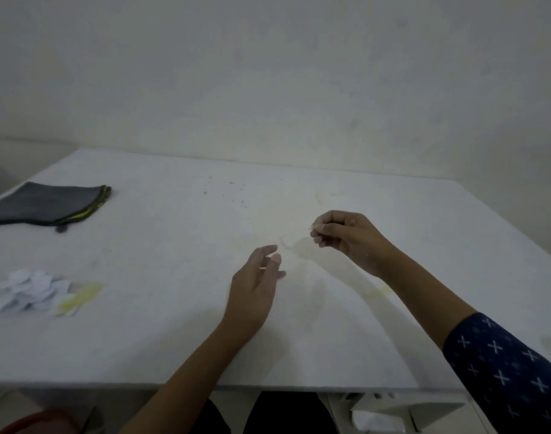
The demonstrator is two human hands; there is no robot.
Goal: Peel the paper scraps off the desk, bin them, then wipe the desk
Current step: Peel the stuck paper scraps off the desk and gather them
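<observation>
On the white desk (161, 339) my right hand (346, 238) hovers right of centre, fingers curled, pinching a tiny pale scrap (312, 226) between thumb and forefinger. Lower and to the left, my left hand (255, 289) rests near the desk's middle with fingers loosely together; a thin pale sliver shows at its fingers, but whether it is held is unclear. A pile of white paper scraps (30, 292) with yellowish strips (80, 299) lies at the left edge. A folded grey cloth (45, 203) with a yellow-green edge sits at the far left. Faint yellowish stains (377, 291) mark the desk.
Small dark specks (230, 191) dot the desk toward the back. A plain wall stands close behind the desk. Below the front edge on the right sits a white bin (393, 415) holding white paper, and something red (33, 422) shows at the lower left.
</observation>
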